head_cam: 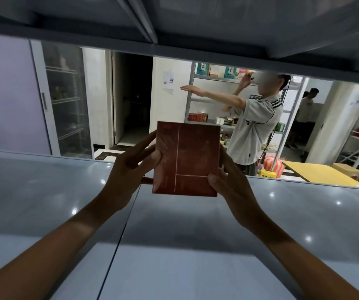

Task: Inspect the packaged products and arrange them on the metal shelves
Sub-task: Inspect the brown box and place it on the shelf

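A dark red flat box [193, 156] with thin pale lines on its face stands upright between my two hands, just above the grey metal shelf [44, 202]. My left hand [131, 169] grips its left edge, thumb on the front and fingers behind. My right hand [228, 185] holds the lower right corner, thumb on the front face. The box's bottom edge hovers near the shelf surface; I cannot tell whether it touches.
The underside of the shelf above [174, 22] hangs close overhead. Beyond the open back, a person in a grey shirt [256, 124] reaches into another stocked rack [215, 100]. A yellow table [317, 173] and a glass-door cabinet [66, 100] stand further back.
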